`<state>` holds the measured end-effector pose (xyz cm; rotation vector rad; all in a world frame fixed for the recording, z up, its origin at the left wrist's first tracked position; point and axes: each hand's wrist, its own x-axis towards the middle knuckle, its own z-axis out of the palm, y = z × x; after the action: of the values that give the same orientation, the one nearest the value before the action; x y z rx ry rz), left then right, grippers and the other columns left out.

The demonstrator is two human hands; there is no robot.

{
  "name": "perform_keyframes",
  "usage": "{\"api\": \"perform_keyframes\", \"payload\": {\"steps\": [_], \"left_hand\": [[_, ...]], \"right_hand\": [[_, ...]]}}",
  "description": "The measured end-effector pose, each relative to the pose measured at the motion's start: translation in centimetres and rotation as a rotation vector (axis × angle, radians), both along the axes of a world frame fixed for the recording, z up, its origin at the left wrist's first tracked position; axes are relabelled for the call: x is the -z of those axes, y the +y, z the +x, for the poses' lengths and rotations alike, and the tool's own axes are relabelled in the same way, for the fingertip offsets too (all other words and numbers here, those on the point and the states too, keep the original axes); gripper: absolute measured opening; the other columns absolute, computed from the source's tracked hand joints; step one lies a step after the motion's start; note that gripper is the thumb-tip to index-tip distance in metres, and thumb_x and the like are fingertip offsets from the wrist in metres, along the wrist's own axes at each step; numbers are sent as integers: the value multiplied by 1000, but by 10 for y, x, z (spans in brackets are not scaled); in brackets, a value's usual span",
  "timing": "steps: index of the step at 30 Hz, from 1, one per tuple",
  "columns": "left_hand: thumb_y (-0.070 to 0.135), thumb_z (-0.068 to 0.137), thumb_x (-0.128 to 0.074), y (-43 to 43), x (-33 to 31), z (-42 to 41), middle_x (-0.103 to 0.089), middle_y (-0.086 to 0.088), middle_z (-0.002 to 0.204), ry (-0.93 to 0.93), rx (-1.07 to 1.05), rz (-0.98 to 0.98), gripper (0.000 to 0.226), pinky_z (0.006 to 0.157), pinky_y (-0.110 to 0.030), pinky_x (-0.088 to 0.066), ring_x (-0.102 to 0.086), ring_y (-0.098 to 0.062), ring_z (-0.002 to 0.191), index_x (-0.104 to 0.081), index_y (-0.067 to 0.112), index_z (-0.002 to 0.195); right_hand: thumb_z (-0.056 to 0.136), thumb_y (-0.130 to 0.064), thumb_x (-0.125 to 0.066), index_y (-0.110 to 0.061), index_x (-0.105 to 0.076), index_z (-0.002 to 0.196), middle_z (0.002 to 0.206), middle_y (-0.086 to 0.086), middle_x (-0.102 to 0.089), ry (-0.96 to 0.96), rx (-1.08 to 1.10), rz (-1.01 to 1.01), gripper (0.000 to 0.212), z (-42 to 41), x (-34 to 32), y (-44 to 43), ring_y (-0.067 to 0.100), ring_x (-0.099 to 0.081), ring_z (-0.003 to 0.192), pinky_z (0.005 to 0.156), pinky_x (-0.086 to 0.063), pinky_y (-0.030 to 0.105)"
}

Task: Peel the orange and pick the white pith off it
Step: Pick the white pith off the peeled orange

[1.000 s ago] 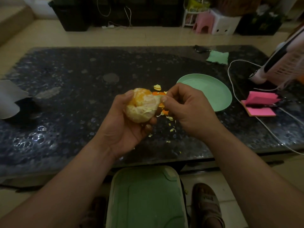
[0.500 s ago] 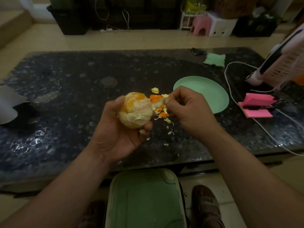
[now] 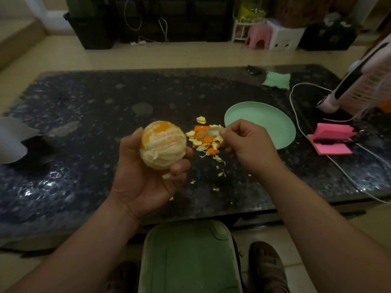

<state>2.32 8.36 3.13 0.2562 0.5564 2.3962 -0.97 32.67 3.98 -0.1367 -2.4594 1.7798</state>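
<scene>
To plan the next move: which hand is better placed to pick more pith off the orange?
Probably the right hand: it pinches only a loose pith strip above the peel pile, whereas the left hand grips the orange.

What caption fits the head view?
Head view: left hand holds the peeled orange; right hand pinches a pith strip over peel scraps.

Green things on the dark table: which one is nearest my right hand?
The round mint-green plate, just beyond the right hand; the square green cloth lies far behind it.
</scene>
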Motion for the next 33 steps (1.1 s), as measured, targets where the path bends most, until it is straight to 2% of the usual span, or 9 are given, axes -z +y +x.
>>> {"api": "perform_keyframes", "payload": {"steps": [5,10,15,18,20,24,26,29,33], "left_hand": [[53,84,-75,2,2,-3,-59,-15,110,-84,-134,-122,65,58,-22,-51,-59,-18,77,-62,8,128],[58,89,-63,2,3,-4,-62,-15,108,-151,-219,-167,63,59,-21,-52,-59,-17,78,-66,8,127],[59,91,-59,3,-2,-3,-64,-15,106,-161,-231,-164,64,58,-19,-51,-58,-16,76,-65,7,127],[60,92,-59,8,-3,-1,-63,-15,104,-172,-231,-147,64,56,-19,-50,-58,-15,73,-63,8,128],[60,92,-59,12,-3,0,-63,-15,104,-175,-229,-148,64,54,-19,-49,-58,-15,71,-61,8,129],[59,92,-60,21,-2,0,-63,-15,105,-172,-214,-167,68,55,-20,-49,-58,-17,73,-55,10,137],[58,91,-61,23,0,-1,-64,-15,106,-166,-206,-183,68,56,-21,-50,-59,-18,75,-56,10,139],[57,91,-61,26,3,-2,-64,-15,105,-154,-193,-194,67,57,-21,-50,-59,-18,76,-57,9,138],[58,91,-59,28,3,-3,-64,-14,104,-120,-186,-227,63,54,-21,-46,-59,-18,74,-60,11,133]], "right_hand": [[107,-24,-58,-18,-78,116,102,-4,-76,-52,-108,590,22,-9,26,0,16,-69,94,85,-55,32],[100,-22,-63,-17,-70,94,94,4,-72,-155,-48,838,10,-12,40,5,24,-66,87,78,-57,40],[96,-19,-69,-18,-63,98,98,4,-66,-266,-115,885,6,-8,36,15,26,-63,93,84,-57,42],[103,-32,-63,-15,-68,97,92,5,-68,-297,-141,973,19,-5,36,17,26,-65,86,74,-53,37],[103,-38,-63,-14,-65,87,81,3,-63,-258,-116,985,29,-2,34,16,26,-63,80,68,-47,35],[100,-27,-65,-14,-59,91,89,3,-59,-101,-57,901,17,4,19,6,25,-59,83,71,-51,39],[102,-31,-62,-13,-62,85,82,3,-61,-42,-20,872,25,7,11,-1,22,-58,75,67,-49,38],[98,-24,-64,-19,-61,98,95,-2,-60,25,-19,833,5,11,3,-6,19,-58,81,68,-47,37],[102,-38,-64,-27,-66,89,81,-8,-66,89,-75,633,17,20,-11,-13,7,-60,75,65,-46,31]]}}
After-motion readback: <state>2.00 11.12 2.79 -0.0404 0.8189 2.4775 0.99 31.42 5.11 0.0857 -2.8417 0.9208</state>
